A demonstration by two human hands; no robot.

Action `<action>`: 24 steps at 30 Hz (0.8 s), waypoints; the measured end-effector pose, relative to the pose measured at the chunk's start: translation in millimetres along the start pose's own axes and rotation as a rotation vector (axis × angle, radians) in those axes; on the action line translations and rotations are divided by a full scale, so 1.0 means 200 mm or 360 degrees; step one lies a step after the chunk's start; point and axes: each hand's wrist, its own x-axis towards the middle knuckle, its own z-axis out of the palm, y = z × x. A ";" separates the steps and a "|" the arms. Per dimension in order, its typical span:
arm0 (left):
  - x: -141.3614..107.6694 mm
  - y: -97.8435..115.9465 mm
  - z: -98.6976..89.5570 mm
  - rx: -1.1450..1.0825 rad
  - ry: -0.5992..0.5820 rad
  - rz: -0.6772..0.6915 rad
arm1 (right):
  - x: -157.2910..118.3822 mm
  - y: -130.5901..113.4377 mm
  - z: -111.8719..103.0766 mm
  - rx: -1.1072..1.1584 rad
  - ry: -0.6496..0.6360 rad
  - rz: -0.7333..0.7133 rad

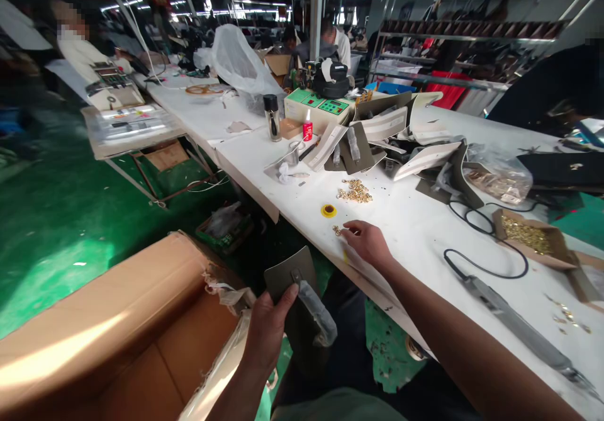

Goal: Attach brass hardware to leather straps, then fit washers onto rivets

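Observation:
My left hand (268, 323) grips a dark olive leather-like panel (295, 270) below the table's front edge, thumb on its face. Fixed to that panel is a strap-like part wrapped in clear plastic (318, 314). Over the white table, my right hand (368, 241) has its fingers curled together at a few small gold metal pieces (336, 230); whether one is between the fingertips is hidden. Just beyond lie a yellow ring-shaped roll (328, 211) and a loose pile of gold metal pieces (356, 191).
Similar panels (358, 147) lie heaped farther back, near a red bottle (307, 126) and a green-fronted machine (321, 106). A corded grey tool (516, 323) and a carton of gold parts (528, 235) are on the right. A large cardboard box (94, 301) stands at left.

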 end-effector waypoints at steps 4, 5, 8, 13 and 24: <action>-0.01 0.00 0.01 0.0100 -0.0066 0.0017 | 0.08 0.01 0.06 -0.0093 -0.0040 -0.0044; -0.01 0.00 0.01 0.0123 -0.0072 0.0028 | 0.09 0.01 0.06 -0.0106 -0.0038 -0.0050; 0.00 0.01 0.02 0.0175 -0.0069 0.0080 | 0.09 0.01 0.05 -0.0081 -0.0039 -0.0051; 0.00 0.02 0.06 0.0193 -0.0052 0.0138 | -0.07 -0.08 -0.06 0.0302 -0.0049 0.0065; -0.19 0.09 0.30 0.0664 -0.0255 0.0506 | -0.68 -0.33 -0.15 0.1238 0.0024 -0.0119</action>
